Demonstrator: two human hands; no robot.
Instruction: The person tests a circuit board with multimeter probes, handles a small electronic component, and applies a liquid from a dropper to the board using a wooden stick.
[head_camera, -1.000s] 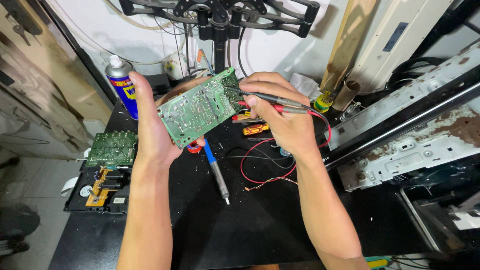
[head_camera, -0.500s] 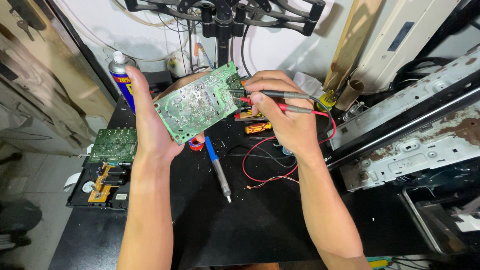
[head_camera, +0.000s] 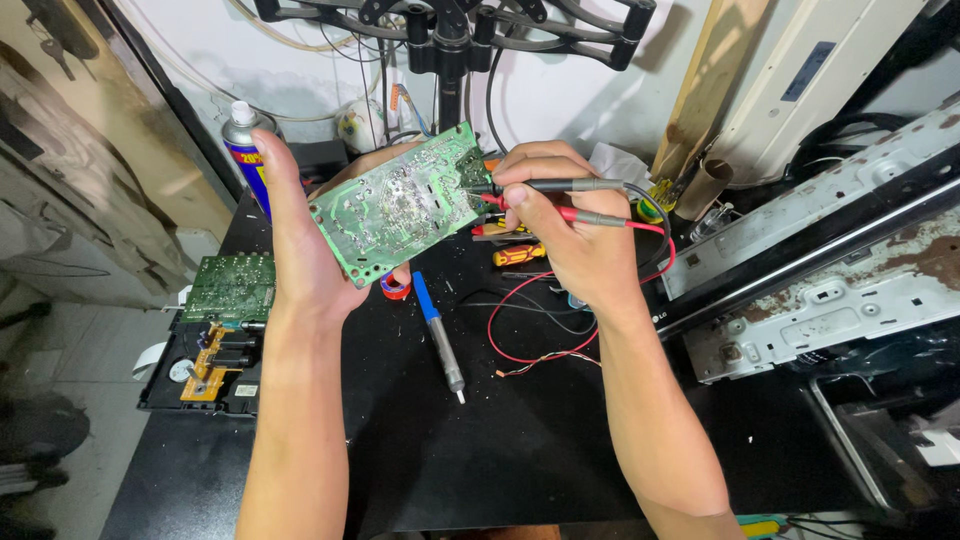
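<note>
Circuit board (head_camera: 398, 205) and probes (head_camera: 575, 200) in hands

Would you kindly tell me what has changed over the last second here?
Little changed. The left hand tipped the green circuit board slightly, and the right hand kept both probes on its right edge. Nothing was picked up or let go. The blue-handled tool stayed on the table.

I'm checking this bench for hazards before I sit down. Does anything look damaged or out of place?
Yes. The metal chassis at the right shows brown rust patches. A soldering iron lies loose on the black table under the green circuit board held in the left hand, with red and black wires tangled beside it.
</note>
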